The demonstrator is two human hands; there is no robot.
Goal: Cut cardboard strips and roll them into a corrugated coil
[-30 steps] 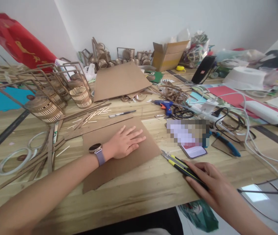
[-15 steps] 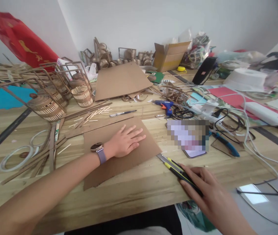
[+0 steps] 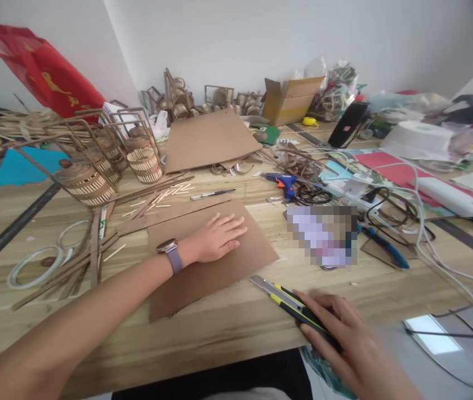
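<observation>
My left hand [image 3: 218,237] lies flat with fingers stretched out on a brown cardboard sheet [image 3: 203,266] on the wooden table [image 3: 228,328]. A watch with a purple strap sits on that wrist. My right hand [image 3: 344,339] is closed around a yellow and black utility knife [image 3: 286,303]. Its blade end points up and left and lies just off the sheet's lower right edge, near the table's front edge.
A phone [image 3: 323,239] lies right of the sheet, with blue pliers [image 3: 382,244], white cables [image 3: 428,233] and a blue glue gun [image 3: 280,180] beyond. Woven lantern models [image 3: 90,178], strips and tape rings crowd the left. A larger cardboard sheet [image 3: 209,139] and a box [image 3: 290,100] stand behind.
My right hand has drawn the knife down and left along the sheet's right edge, toward the table's front. My left hand has stayed flat on the sheet.
</observation>
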